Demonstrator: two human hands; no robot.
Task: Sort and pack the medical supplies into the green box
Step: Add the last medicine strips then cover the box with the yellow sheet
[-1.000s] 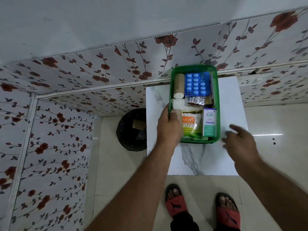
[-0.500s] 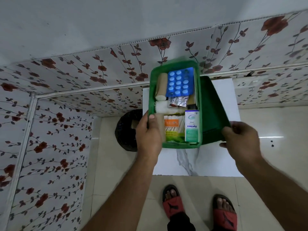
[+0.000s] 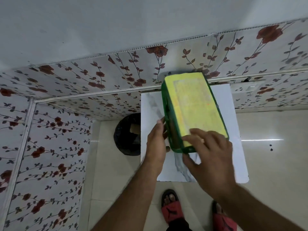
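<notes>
Over the white table (image 3: 233, 114), both hands' fingers (image 3: 196, 135) touch the green box (image 3: 173, 129).

The box (image 3: 173, 130) in my hands has dark green sides, and its lid (image 3: 193, 105) is yellow-green with a paler, faded rectangle in the middle. The table (image 3: 233, 130) under it is white with grey marble veins. The wall panels (image 3: 83, 77) are off-white with a pattern of dark red roses and grey-brown leaves on thin stems. Above them the wall (image 3: 116, 22) is plain pale grey. The floor (image 3: 266, 164) is cream and glossy. A bin bag (image 3: 128, 135) is black. My sandals (image 3: 172, 210) are red with black marks.
</notes>
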